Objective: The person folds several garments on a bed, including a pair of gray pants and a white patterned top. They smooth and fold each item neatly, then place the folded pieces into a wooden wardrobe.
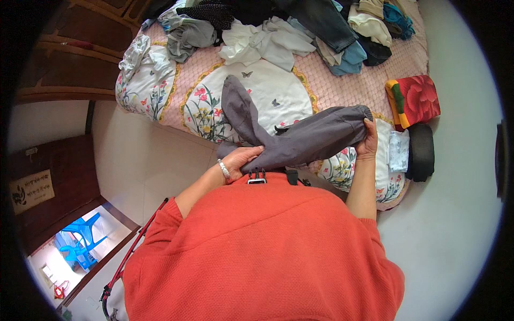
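A dark grey pair of trousers [305,140] is stretched between my two hands, just in front of my red top. My left hand [240,159], with a silver bracelet at the wrist, pinches the cloth where one leg branches off; that leg points up over the bed. My right hand [367,140] grips the gathered end at the right. Behind the trousers lies the bedspread [281,88], pink with white floral panels. Part of the cloth near my left hand is hidden by the hand.
Rumpled clothes [265,38] lie along the bed's far side. At its right edge are a folded red floral blanket [417,100], a folded light cloth [398,151] and a black folded item [420,152]. Blue plastic chairs [82,236] show through the doorway, lower left.
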Demonstrator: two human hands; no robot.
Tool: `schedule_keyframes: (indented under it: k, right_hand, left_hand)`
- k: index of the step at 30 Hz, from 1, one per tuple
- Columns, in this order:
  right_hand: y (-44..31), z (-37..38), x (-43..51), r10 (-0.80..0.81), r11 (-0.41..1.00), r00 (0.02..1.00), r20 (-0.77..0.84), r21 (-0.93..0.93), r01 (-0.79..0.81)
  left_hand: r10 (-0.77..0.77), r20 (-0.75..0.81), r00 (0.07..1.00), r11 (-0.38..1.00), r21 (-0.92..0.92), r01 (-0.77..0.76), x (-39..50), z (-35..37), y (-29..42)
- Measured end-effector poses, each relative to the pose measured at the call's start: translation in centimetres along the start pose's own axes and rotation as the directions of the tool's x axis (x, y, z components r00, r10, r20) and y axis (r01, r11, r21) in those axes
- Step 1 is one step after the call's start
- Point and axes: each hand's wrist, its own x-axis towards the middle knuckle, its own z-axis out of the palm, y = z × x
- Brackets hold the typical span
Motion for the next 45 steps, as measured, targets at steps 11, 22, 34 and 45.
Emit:
schedule_keyframes:
  k: [11,22,34,45]
  right_hand:
    - [-3.8,-2.7,-0.8,0.097,0.962,0.995,0.032,-0.260,-0.086]
    - [-1.6,-5.0,-3.8,0.449,0.827,0.894,-0.005,-0.377,-0.417]
    - [5.3,-0.6,-5.8,0.371,0.842,0.904,0.212,0.334,-0.424]
    - [9.7,2.1,-4.4,0.642,0.766,0.690,0.335,-0.256,-0.589]
  left_hand:
    - [0.516,-0.018,0.856,0.832,0.246,-0.497,1.6,-0.3,2.2]
    - [0.787,0.032,0.617,0.614,0.070,-0.787,0.5,1.3,6.2]
    - [0.872,0.092,0.480,0.471,0.110,-0.875,-0.6,1.1,8.1]
    - [0.905,0.097,0.414,0.413,0.023,-0.910,-0.6,0.2,8.7]
